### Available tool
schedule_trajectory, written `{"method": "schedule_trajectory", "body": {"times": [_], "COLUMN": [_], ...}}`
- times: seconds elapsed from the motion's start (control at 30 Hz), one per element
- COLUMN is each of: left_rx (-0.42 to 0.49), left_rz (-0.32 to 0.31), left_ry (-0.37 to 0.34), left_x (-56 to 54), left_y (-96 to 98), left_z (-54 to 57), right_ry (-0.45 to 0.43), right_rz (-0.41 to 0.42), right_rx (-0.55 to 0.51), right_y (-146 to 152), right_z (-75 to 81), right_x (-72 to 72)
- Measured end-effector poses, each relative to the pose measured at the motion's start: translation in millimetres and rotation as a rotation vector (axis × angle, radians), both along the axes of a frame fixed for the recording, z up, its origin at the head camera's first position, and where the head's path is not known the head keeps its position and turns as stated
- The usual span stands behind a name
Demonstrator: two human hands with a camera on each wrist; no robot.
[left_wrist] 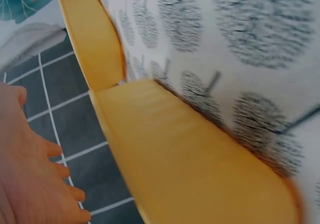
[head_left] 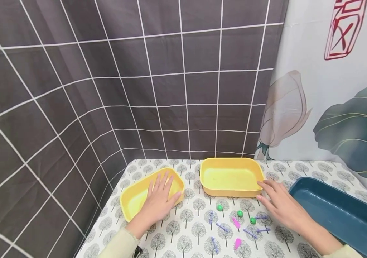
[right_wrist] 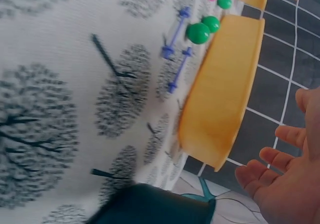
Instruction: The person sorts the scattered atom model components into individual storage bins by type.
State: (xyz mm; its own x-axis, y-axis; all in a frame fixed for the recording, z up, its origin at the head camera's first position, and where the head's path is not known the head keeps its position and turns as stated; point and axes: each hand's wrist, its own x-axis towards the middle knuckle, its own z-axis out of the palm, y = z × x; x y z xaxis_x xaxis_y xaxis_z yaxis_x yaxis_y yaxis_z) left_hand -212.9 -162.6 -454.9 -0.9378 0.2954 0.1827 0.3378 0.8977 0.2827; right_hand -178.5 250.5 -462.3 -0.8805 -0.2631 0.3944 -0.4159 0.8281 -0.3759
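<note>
Pink pieces (head_left: 237, 243): two, lying loose on the patterned tabletop (head_left: 167, 247), in front of the person.
Purple sticks (head_left: 250, 233): six show, scattered around the pink pieces; their ends look knobbed in the right wrist view.
Green balls (head_left: 240, 213): three, apart from one another, between the pink pieces and the middle yellow bin.
Blue bin (head_left: 341, 211): on the right, beyond the right forearm, partly cut off by the picture edge.
Right hand (head_left: 283, 204): beside the right end of the middle yellow bin, fingers extended and loosely bent, gripping nothing; contact cannot be told.
Left hand (head_left: 159, 199): over the left yellow bin (head_left: 135, 204), fingers straight and spread, holding nothing; whether it touches the rim is unclear.
Middle yellow bin (head_left: 228, 192): behind the balls, near the back edge.
Progress: probably at the start; every piece in sight lies on the tabletop, and handling them appears left to do.
Dark checked curtain (head_left: 170, 89): hangs behind everything.
</note>
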Motion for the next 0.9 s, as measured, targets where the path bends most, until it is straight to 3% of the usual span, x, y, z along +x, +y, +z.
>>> {"method": "schedule_trajectory", "body": {"times": [0.13,0.27,0.4,0.63,0.7,0.83,0.9], "left_rx": [0.009,0.029,0.058,0.082,0.085,0.097,0.098], "left_rz": [0.010,0.011,0.018,0.069,0.088,0.098,0.092], "left_ry": [0.000,0.012,0.044,0.021,0.019,0.041,0.051], "left_x": [3.9,8.1,12.6,24.8,25.9,26.3,24.6], "left_y": [-12.0,-25.8,-38.5,-61.1,-68.0,-80.3,-85.2], "left_z": [-3.2,-4.5,-8.3,-19.2,-21.0,-26.1,-28.9], "right_ry": [-0.009,-0.072,-0.147,-0.169,-0.219,-0.312,-0.299], "right_rz": [-0.006,-0.029,-0.029,0.136,0.185,0.270,0.305], "right_rx": [0.011,0.019,-0.046,-0.197,-0.223,-0.224,-0.204], "right_y": [6,8,11,24,28,36,39], "right_z": [-3.6,-8.8,-18.0,-40.0,-46.0,-55.4,-58.6], "right_x": [5.0,10.3,17.4,24.4,24.9,23.8,22.5]}}
